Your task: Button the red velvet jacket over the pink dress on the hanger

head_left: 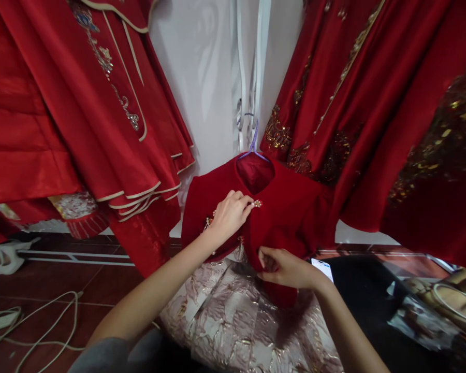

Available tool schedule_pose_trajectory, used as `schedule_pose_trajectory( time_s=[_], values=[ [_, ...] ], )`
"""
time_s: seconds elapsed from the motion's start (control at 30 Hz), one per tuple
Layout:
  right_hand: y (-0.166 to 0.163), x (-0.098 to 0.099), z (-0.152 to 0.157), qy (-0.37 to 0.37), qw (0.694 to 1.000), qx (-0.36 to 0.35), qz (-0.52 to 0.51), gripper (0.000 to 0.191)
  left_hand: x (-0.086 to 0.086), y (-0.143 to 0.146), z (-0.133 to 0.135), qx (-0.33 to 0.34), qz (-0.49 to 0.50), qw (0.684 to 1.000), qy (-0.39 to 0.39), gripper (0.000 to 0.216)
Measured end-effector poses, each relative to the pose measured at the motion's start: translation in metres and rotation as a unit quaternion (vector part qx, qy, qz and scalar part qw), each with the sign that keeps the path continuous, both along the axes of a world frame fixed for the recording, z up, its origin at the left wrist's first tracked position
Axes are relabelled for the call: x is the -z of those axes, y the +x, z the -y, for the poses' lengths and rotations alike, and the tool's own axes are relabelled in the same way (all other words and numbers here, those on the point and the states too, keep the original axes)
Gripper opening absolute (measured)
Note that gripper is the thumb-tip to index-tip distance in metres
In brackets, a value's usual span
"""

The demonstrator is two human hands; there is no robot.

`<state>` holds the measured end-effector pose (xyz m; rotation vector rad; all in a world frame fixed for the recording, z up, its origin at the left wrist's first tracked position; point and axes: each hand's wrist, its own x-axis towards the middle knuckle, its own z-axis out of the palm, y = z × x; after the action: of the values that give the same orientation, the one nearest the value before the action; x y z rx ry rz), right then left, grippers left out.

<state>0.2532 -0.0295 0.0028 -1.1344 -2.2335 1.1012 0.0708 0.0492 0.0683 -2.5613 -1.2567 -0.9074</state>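
Note:
A dark red jacket (287, 207) hangs on a purple hanger (253, 145) in front of me. My left hand (233, 213) is closed at the upper front of the jacket, with thumb and fingertips at a small beaded ornament (258, 203). Lower down, my right hand (285, 267) has its fingers curled on the jacket's front edge, and the cloth bends there. A beaded tassel (240, 248) hangs between the two hands. More beadwork (207, 223) is partly covered by my left hand. Below the jacket spreads a pale pink and silver brocade skirt (241, 321).
Red embroidered garments (112, 129) hang on the left, and sequined red ones (357, 129) on the right. Behind the jacket is a white post (261, 62). A white cable (68, 316) lies on the tiled floor. At right are a phone-like white object (322, 268) and plastic bags (423, 321).

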Motion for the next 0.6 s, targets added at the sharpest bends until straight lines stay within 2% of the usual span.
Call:
schedule_pose_trajectory(
  time_s=[0.07, 0.17, 0.27, 0.37, 0.47, 0.6],
  values=[
    [0.003, 0.0, -0.001, -0.012, 1.0, -0.002, -0.001, 0.018, -0.005, -0.002, -0.004, 0.016, -0.023, 0.999, 0.029, 0.02],
    [0.007, -0.001, -0.002, -0.022, 1.0, 0.006, -0.001, 0.02, -0.014, -0.005, -0.009, 0.074, -0.051, 0.994, 0.065, 0.015],
    [0.009, -0.002, -0.001, -0.027, 0.999, 0.019, 0.003, 0.021, -0.02, -0.006, -0.009, 0.127, -0.07, 0.987, 0.07, 0.015],
    [0.006, -0.001, -0.001, -0.042, 0.999, 0.022, -0.002, 0.025, -0.021, -0.004, -0.01, 0.141, -0.079, 0.985, 0.067, 0.019],
    [-0.001, 0.004, -0.001, -0.076, 0.997, 0.006, -0.028, 0.032, -0.019, -0.001, -0.015, 0.151, -0.051, 0.986, 0.043, 0.021],
    [-0.01, 0.014, -0.003, -0.107, 0.992, -0.022, -0.058, 0.033, -0.018, 0.003, -0.024, 0.179, 0.025, 0.983, -0.034, 0.017]
  ],
)
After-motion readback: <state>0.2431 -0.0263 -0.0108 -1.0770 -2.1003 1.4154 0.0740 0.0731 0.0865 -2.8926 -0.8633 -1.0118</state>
